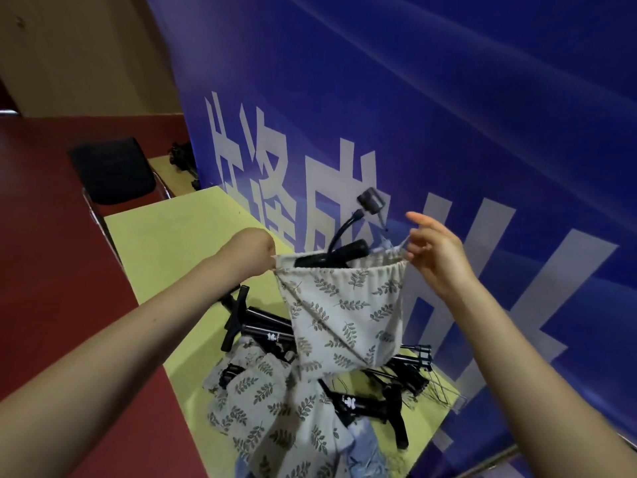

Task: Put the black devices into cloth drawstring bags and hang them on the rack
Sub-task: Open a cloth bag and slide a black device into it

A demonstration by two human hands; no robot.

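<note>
Two hands hold a leaf-print bag (344, 305) up over the yellow table (165, 243): the left hand (255, 251) grips its rim, the right hand (436, 251) pinches the drawstring (396, 251). A black device (339, 251) pokes out of the mouth. Below lie more devices (265, 331), bags (272, 408) and wire hangers (437, 388); a blue banner (448, 115) stands just behind, a black chair (113, 170) to the left.

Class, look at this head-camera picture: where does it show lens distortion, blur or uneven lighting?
Head view: wide-angle bending curves the blue banner and stretches both forearms at the lower corners; the right hand and the black device in the cloth bag look slightly soft; light is dim and even.
</note>
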